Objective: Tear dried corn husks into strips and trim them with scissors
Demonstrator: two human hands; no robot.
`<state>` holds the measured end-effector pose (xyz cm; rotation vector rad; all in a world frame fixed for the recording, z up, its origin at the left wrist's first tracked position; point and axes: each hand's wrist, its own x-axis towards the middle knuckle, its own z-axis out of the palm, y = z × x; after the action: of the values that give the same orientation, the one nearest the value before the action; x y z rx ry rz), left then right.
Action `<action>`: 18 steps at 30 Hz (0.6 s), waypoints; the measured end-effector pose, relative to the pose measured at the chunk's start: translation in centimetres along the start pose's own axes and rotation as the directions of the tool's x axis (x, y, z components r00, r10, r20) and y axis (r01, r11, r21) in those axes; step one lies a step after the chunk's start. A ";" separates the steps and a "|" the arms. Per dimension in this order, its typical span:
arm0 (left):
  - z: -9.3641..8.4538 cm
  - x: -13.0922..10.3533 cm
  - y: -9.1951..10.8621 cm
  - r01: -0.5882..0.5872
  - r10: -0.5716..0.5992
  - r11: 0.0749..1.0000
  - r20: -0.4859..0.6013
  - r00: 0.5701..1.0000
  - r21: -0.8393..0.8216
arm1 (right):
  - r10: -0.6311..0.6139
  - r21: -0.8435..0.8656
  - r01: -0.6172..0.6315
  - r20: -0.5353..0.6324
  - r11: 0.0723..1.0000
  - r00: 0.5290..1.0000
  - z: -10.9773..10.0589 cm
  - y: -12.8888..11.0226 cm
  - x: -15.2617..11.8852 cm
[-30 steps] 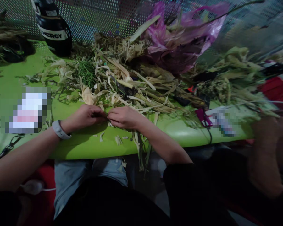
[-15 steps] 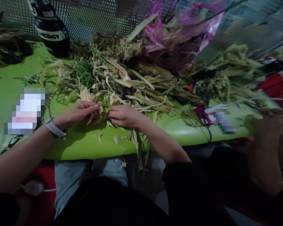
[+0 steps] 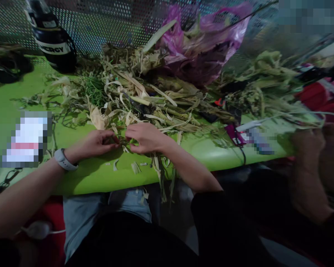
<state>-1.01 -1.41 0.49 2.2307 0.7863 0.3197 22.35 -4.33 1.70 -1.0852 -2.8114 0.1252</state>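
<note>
My left hand (image 3: 100, 142), with a pale watch band (image 3: 64, 160) on its wrist, is closed in a pinch just above the green tabletop (image 3: 94, 178). Facing it from the right, my right hand (image 3: 144, 137) has its fingers bent together. Between the fingertips shows a small brownish-green piece of dried plant (image 3: 123, 141), partly hidden by both hands. Directly behind them lies a heap of dried husks and stalks (image 3: 150, 100), with a green sprig (image 3: 96, 91) in it. Pale scraps (image 3: 136, 167) are scattered in front of my hands.
A dark bottle (image 3: 57, 48) stands at the back left. A lit phone (image 3: 26, 139) lies left of my arm. The pink plastic bag (image 3: 200, 55) rests behind the heap. To the right are a second phone (image 3: 260, 141), a white cable (image 3: 284, 114) and another person's hands (image 3: 307, 141).
My left hand has turned, its fingers curling in from a more stretched pose, and its fingertips have come lower beside the right ones. The view has shifted slightly.
</note>
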 end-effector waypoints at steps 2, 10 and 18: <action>0.1 0.0 -0.2 0.022 -0.022 1.000 0.026 0.999 -0.013 | 0.010 0.014 -0.011 0.017 1.000 1.000 -0.1 -0.3 0.0; 0.1 0.0 0.0 0.057 -0.057 0.998 0.049 0.997 -0.001 | 0.013 0.026 -0.014 0.051 1.000 0.999 0.4 -0.1 0.1; -0.2 -0.1 0.2 0.067 -0.067 0.980 -0.002 0.998 0.185 | -0.027 0.139 0.022 0.036 0.990 0.999 0.7 0.8 0.2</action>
<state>-1.04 -1.49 0.76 2.3701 0.9193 0.2162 22.62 -3.66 0.91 -1.0274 -2.7992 0.3359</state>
